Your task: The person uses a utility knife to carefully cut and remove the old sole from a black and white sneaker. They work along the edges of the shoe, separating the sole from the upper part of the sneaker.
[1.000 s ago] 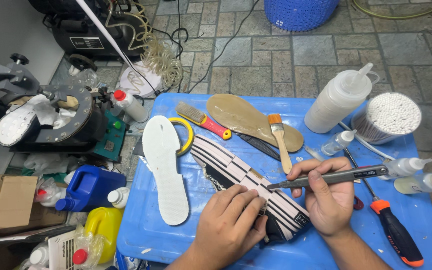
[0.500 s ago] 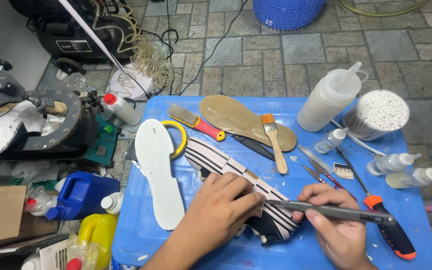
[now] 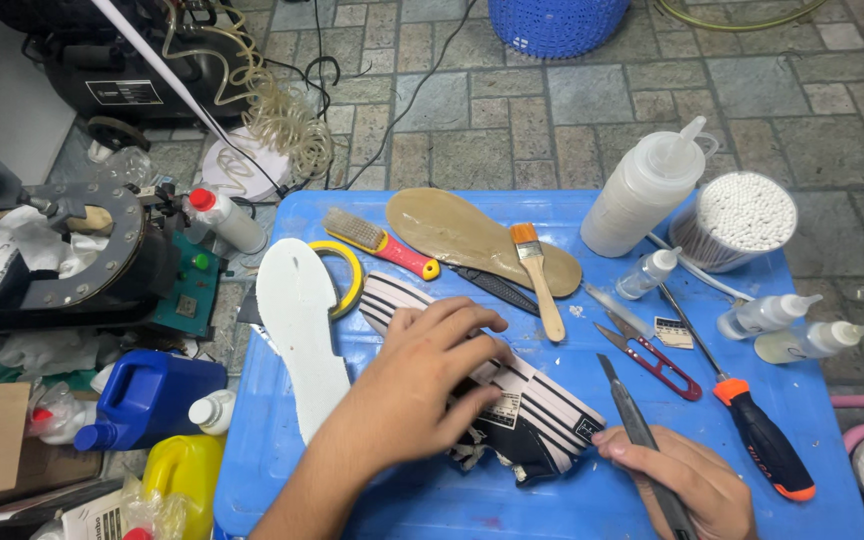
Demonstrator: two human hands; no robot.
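- The blue plastic table top [image 3: 282,440] carries everything, crowded from edge to edge, over a stone-paved floor.
- A black-and-white striped shoe upper [image 3: 527,415] lies flat near the middle of the table, running from beside the yellow tape ring [image 3: 350,275] down to its ragged black end near the front edge.
- The left hand [image 3: 422,385] lies palm down on the upper, fingers spread and slightly curled, pressing it to the table rather than gripping it.
- A white foam insole [image 3: 297,320] lies just left of the upper, and a tan sole piece [image 3: 462,235] lies behind it with a wooden-handled brush [image 3: 537,275] across it.
- The right hand [image 3: 687,485] is closed round a grey-handled utility knife [image 3: 637,430], with the blade end pointing up and away, just beside the upper's right end.
- Red-handled thread snips [image 3: 657,362] and an orange-and-black screwdriver [image 3: 762,440] lie near the knife hand.
- Risk, as I judge it: the blade sits near the left fingertips, so a slip on the limp fabric could nick them.
- The upper could also shift or bunch under light pressure, sending a cut off line.
- A swinging right elbow or wrist could knock the screwdriver or the small clear dropper bottles [image 3: 767,312] off the cluttered edge.
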